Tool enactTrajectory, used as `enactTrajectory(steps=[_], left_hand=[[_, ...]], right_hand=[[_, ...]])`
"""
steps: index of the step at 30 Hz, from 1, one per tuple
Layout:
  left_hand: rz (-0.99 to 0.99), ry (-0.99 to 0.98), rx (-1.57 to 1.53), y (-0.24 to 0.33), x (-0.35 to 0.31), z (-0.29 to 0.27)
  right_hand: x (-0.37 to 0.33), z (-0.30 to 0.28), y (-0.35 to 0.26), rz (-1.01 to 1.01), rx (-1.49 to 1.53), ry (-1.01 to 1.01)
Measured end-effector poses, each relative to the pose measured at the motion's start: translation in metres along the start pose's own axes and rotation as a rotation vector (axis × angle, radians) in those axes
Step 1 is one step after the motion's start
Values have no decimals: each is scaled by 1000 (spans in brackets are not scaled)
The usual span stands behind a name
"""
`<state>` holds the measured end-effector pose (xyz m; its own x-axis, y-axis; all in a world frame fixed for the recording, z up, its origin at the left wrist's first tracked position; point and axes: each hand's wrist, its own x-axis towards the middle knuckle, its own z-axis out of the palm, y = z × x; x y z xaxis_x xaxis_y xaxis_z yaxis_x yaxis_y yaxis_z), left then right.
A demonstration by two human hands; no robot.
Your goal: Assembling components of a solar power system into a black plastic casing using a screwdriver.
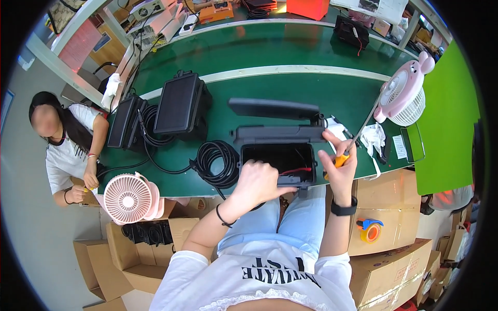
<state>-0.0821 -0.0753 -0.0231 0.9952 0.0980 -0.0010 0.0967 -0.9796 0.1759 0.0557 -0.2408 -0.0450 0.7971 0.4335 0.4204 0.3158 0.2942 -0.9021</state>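
A black plastic box [316, 165] stands at the green table's near edge with its hinged lid [280, 133] raised. Inside it a red wire shows against the dark interior. My left hand [258, 181] is closed over the box's near left edge, thumb along the front by the latch; its fingertips are hidden. In my right hand [340, 168] is a screwdriver [341, 159] with a yellow-orange handle, its long shaft pointing up and away to the right. That hand is beside the box's right side. Behind the lid rises a dark flat panel [274, 108].
Coiled black cable [217, 165] lies left of the box, near two black panelled boxes [179, 103]. Pink fans stand at the left edge [129, 198] and right [402, 93]. A co-worker [75, 135] sits at left. Cartons [386, 207] and a tape dispenser [370, 230] are below right.
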Motion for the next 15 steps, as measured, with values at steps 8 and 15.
enactTrajectory(steps=[8,15], left_hand=[[92,322,-146,7,-17,4],[179,764,-22,-33,-59,22]], right_hand=[[-7,9,-5,-5,-68,76],[-4,13,-7,-18,-95,103]])
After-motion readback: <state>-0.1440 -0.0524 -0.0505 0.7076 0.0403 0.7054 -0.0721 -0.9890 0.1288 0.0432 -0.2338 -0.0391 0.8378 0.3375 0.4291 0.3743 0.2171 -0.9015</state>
